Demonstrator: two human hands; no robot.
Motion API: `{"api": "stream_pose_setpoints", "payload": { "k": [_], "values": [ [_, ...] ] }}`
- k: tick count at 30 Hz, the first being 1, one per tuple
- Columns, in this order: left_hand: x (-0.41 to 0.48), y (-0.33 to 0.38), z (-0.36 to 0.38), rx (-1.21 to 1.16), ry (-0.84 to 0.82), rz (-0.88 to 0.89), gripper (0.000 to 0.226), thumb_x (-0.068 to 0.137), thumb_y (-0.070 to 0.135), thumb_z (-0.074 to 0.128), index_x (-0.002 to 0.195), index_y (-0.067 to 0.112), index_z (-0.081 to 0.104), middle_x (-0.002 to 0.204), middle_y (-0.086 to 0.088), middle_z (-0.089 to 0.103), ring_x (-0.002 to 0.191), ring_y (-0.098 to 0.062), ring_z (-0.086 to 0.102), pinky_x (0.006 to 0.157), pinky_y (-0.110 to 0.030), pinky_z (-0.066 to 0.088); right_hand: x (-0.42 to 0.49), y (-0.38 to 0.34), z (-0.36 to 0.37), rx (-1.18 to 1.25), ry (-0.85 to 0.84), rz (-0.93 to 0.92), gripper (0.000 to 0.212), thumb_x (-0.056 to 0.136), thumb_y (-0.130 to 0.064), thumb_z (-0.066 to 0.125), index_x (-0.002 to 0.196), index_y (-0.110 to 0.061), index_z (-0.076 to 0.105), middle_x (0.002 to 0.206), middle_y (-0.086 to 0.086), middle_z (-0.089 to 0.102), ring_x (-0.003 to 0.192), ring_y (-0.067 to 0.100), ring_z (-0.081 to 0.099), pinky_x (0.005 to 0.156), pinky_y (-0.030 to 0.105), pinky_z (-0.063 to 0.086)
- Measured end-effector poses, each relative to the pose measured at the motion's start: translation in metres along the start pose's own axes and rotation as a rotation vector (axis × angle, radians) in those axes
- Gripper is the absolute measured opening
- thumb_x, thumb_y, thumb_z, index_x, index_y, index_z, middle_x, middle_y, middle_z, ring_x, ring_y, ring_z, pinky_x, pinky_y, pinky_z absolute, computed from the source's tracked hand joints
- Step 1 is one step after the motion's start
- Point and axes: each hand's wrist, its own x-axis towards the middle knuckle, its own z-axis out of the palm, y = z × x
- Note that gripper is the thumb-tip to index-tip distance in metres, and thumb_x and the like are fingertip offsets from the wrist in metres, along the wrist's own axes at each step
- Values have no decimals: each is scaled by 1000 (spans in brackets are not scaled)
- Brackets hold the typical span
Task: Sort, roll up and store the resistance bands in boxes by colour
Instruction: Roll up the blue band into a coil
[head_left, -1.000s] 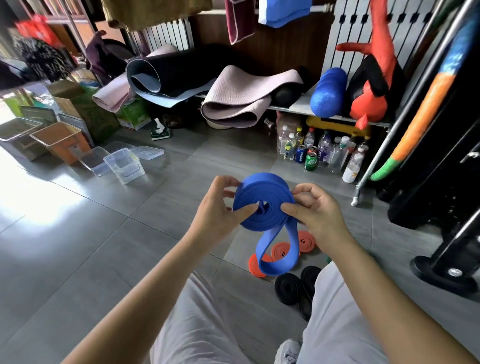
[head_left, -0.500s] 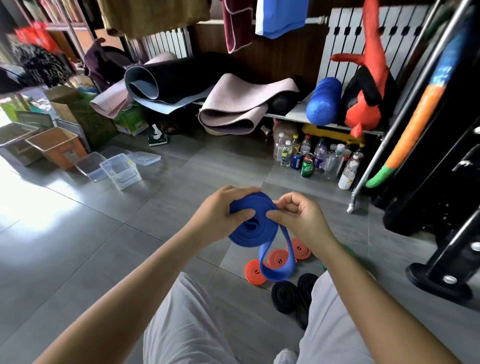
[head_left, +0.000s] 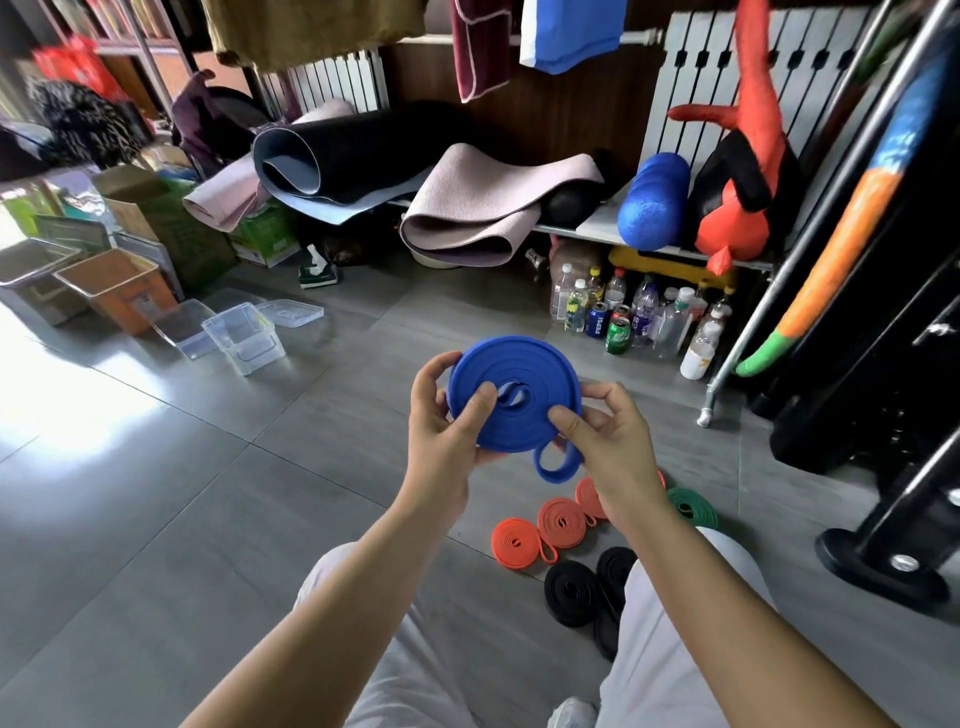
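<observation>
The blue band (head_left: 514, 395) was up in front of me at chest height, wound into a flat coil with just one short loop (head_left: 556, 462) of tail hanging off the bottom edge. My left hand (head_left: 444, 423) had it pinched, thumb on the face near the centre and fingers curled round behind. My right hand (head_left: 608, 441) gripped the other side the same way, thumb pressed on the outer wraps right above where the tail came off.

So I'd call this the very end of the rolling step for the blue one. As I saw it, the next move was feeding that last loop round or tucking it in without letting the wraps spring loose, so the thumbs needed to keep pressure on.

Down on the floor by my right knee sat the orange coils (head_left: 540, 530), a green band (head_left: 691, 506) partly hidden behind my wrist, and the black coils (head_left: 576, 592) closest to me. None of them were boxed. The clear boxes (head_left: 254, 348) stood well apart off to my left, a lid (head_left: 291, 313) lying beside them, so storing meant a reach or a shuffle over there.
</observation>
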Motion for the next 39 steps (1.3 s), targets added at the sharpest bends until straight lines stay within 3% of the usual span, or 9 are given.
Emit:
{"api": "stream_pose_setpoints", "payload": {
  "k": [5,9,11,13,16,24,28,36,39],
  "values": [
    [5,3,-5,149,-54,-106,20,90,20,60,107,20,49,101,-6,59,85,-9,64,71,-43,58,6,-11,-15,84,-31,68,26,73,-1,70,88,-14,52,70,1,72,60,13,66,53,25,50],
    [24,23,-19,359,-139,-117,15,90,28,61,82,16,54,80,2,59,74,-12,59,60,-32,52,7,-18,-24,9,-152,85,39,55,-18,78,85,-13,53,76,4,74,63,16,68,52,24,50],
    [30,31,-22,408,-217,-110,9,88,24,64,90,17,59,81,4,65,73,-13,62,60,-33,54,8,-20,-22,-44,-216,80,37,57,-15,77,86,-11,54,77,4,74,66,17,69,56,24,52],
    [34,35,-24,466,-283,-123,20,86,24,64,105,19,61,85,6,69,76,-10,66,64,-32,58,9,-21,-21,-64,-242,67,33,61,-9,74,87,-9,54,77,4,74,68,18,70,59,25,53],
    [35,37,-25,553,-334,-137,22,84,19,67,106,19,64,88,6,70,77,-8,68,62,-27,57,12,-22,-20,-89,-271,68,32,61,-6,74,88,-9,55,77,4,74,69,18,70,61,26,55],
    [31,31,-30,481,-393,-317,44,66,34,72,106,16,66,96,-2,71,90,-21,68,77,-45,57,15,-23,-24,-184,-336,104,38,57,-14,76,89,-11,57,80,7,74,73,21,70,75,38,57],
    [31,30,-22,666,-472,-278,43,76,32,72,116,21,61,104,-3,70,91,-21,70,73,-44,59,16,-23,-24,-220,-375,121,37,57,-14,77,89,-12,59,83,8,74,77,24,70,79,41,56],
    [30,27,-25,598,-492,-389,44,61,36,74,98,13,69,81,-5,71,75,-18,68,64,-34,56,13,-27,-23,-207,-419,127,31,63,-1,75,90,-9,60,85,10,73,78,22,70,69,27,55],
    [29,24,-26,546,-468,-399,40,61,35,74,95,13,70,77,-3,71,72,-16,68,61,-31,55,15,-28,-25,-211,-443,137,34,61,-9,75,92,-10,61,86,9,74,78,21,70,71,29,56]
  ]
}}
